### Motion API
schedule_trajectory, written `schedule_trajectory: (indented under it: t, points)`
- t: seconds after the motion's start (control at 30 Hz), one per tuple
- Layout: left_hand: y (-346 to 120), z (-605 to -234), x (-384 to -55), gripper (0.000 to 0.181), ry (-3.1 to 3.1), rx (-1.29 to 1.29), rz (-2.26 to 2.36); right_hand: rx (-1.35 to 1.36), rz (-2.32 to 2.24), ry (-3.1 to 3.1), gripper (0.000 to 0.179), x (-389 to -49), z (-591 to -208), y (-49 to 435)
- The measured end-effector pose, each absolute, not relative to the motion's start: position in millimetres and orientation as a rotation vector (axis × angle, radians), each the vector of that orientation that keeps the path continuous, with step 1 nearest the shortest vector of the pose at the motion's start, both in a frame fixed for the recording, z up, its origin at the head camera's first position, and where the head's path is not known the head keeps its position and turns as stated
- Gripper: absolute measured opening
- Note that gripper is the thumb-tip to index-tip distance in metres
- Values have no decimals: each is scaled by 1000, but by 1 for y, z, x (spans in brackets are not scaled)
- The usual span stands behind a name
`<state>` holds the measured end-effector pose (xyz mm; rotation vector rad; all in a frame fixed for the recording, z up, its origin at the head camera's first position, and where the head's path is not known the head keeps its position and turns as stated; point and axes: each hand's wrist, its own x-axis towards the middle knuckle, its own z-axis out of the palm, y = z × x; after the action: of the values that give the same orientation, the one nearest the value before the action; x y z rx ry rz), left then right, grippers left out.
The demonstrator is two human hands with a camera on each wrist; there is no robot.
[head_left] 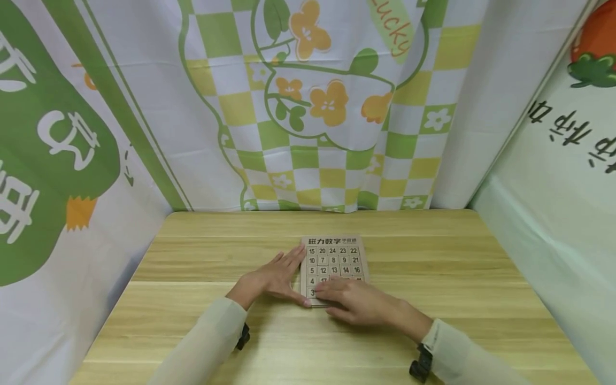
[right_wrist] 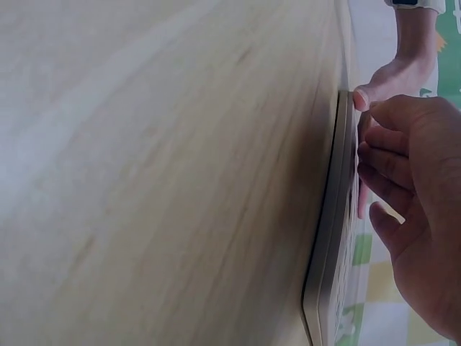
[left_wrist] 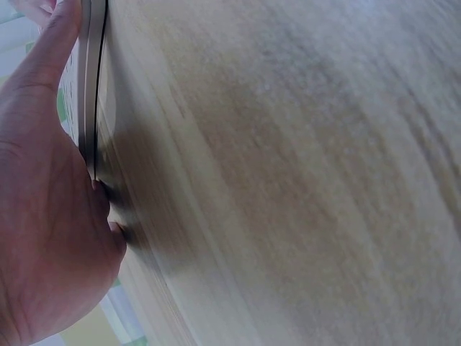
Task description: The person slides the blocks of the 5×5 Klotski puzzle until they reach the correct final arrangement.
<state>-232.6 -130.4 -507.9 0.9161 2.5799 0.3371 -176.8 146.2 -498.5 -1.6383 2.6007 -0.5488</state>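
A number sliding puzzle [head_left: 335, 270], a flat wooden board with printed number tiles and a title strip along its top, lies on the table. Spread along its left side is my left hand [head_left: 271, 279], with the thumb at the lower left corner and the fingers at the upper left edge. Over the lower rows my right hand [head_left: 364, 302] rests its fingertips on the tiles, covering several of them. In the right wrist view the fingers [right_wrist: 389, 167] bend slightly above the board's face, and the board's layered side [right_wrist: 333, 216] shows beside them.
The light wood-grain table [head_left: 202, 240] extends around the board. Behind it hangs a curtain [head_left: 332, 176] with green and yellow checks and flowers. Printed white cloths hang at the left [head_left: 62, 299] and right [head_left: 544, 224]. Each wrist wears a dark band [head_left: 421, 363].
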Motion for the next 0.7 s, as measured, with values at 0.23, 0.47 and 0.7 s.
schedule_trajectory:
  t: [0.23, 0.47, 0.7]
  points:
    - [-128, -501, -230, 138, 2589, 907, 273, -1638, -530, 2576, 43, -177, -499, 142]
    - [-128, -502, -230, 138, 2593, 903, 265, -1620, -537, 2578, 42, -174, -497, 148]
    - [-127, -502, -231, 138, 2590, 901, 269, -1525, -536, 2612, 40, -169, -493, 167]
